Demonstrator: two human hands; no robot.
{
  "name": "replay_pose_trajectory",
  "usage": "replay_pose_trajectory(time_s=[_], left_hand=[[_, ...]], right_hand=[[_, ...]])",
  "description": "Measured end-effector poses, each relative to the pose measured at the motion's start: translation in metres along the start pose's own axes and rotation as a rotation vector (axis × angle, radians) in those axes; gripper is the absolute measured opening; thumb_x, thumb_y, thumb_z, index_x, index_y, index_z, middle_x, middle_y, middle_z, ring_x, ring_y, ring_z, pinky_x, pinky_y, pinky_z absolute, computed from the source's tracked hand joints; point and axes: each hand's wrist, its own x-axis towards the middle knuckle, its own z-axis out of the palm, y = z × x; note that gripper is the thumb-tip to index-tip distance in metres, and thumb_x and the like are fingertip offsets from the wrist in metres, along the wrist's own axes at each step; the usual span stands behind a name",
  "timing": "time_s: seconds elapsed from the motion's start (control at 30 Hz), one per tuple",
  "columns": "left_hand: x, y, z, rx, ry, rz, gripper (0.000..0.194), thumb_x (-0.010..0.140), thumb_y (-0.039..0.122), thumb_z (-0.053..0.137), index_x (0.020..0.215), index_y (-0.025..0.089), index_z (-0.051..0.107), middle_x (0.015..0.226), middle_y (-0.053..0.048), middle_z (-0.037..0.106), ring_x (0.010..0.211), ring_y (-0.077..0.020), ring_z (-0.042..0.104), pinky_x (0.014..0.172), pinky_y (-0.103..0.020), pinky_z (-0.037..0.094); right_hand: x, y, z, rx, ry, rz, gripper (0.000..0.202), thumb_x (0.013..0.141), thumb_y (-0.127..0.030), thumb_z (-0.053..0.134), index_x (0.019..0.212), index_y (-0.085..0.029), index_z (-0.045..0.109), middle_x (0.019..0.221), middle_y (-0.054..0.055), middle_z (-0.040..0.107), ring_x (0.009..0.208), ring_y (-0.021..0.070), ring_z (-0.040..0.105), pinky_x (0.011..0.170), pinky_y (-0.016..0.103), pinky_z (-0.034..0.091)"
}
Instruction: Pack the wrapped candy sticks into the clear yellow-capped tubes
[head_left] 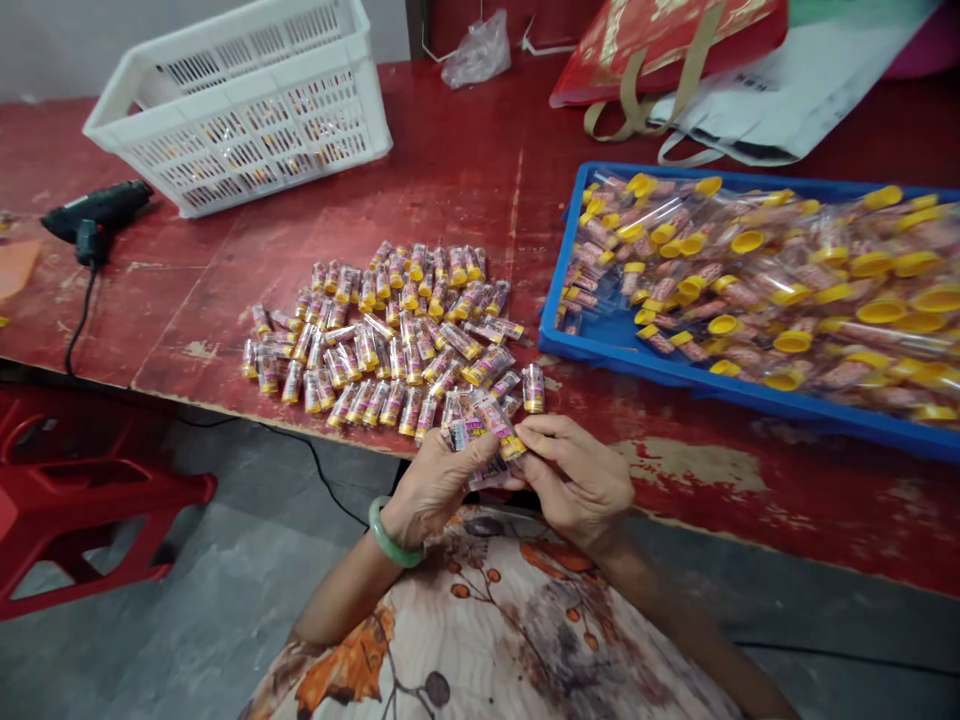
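My left hand [442,478], with a green bangle at the wrist, is closed on some printed clear wrappers [466,432] at the table's front edge. My right hand [577,478] pinches the yellow lower end of a wrapped tube [511,442], which lies against those wrappers between my hands. Just beyond my fingers, many small wrapped tubes with yellow ends [390,350] are spread over the red table [450,170]. One of them stands upright [533,388] close to my right fingertips. The undersides of the wrappers are partly hidden by my fingers.
A blue tray [675,375] of yellow-capped tubes stands at the right. At the back left is a white slotted basket [255,120], with a black heat gun [97,212] beside it. Bags [667,50] lie at the back right. A red stool [82,480] stands at lower left.
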Motion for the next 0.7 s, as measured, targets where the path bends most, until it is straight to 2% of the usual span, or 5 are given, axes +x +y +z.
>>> replay_pose_trajectory(time_s=[0.23,0.33,0.43,0.53,0.7], left_hand=[[0.003,-0.005,-0.004,0.017,0.021,0.067,0.029,0.073,0.032,0.078,0.094,0.013,0.072,0.083,-0.006,0.07,0.068,-0.013,0.061,0.067,-0.027,0.052],[0.001,-0.004,-0.004,0.036,0.03,0.056,0.03,0.072,0.034,0.078,0.093,0.014,0.072,0.083,-0.005,0.07,0.067,-0.0131,0.061,0.068,-0.028,0.052],[-0.002,-0.001,-0.005,0.074,0.003,0.015,0.032,0.071,0.036,0.079,0.095,0.016,0.072,0.087,-0.005,0.071,0.068,-0.0149,0.063,0.069,-0.03,0.052],[-0.002,0.0,-0.006,0.1,-0.012,0.031,0.032,0.069,0.033,0.08,0.095,0.016,0.072,0.089,-0.005,0.07,0.074,-0.0164,0.063,0.073,-0.031,0.05],[-0.002,0.0,-0.008,0.108,-0.034,0.044,0.031,0.07,0.029,0.079,0.097,0.015,0.071,0.087,-0.004,0.069,0.076,-0.0154,0.062,0.076,-0.03,0.049]], right_hand=[[-0.009,0.003,0.002,-0.087,-0.013,-0.058,0.04,0.078,-0.004,0.06,0.113,-0.022,0.065,0.097,0.008,0.068,0.085,0.0185,0.068,0.064,0.026,0.057],[-0.003,0.002,-0.002,-0.066,-0.054,-0.023,0.047,0.078,-0.009,0.059,0.123,-0.021,0.06,0.111,0.011,0.066,0.092,0.0213,0.067,0.076,0.034,0.058],[0.012,0.003,-0.011,0.024,-0.259,0.044,0.064,0.077,-0.02,0.061,0.139,-0.019,0.045,0.134,0.016,0.054,0.108,0.0277,0.062,0.098,0.05,0.049],[0.022,0.004,-0.018,0.101,-0.449,0.063,0.07,0.076,-0.023,0.062,0.142,-0.019,0.039,0.139,0.015,0.05,0.127,0.0316,0.05,0.109,0.055,0.037],[0.019,0.007,-0.016,0.181,-0.398,0.067,0.069,0.073,-0.019,0.064,0.138,-0.02,0.043,0.136,0.013,0.051,0.129,0.0312,0.046,0.109,0.051,0.038]])
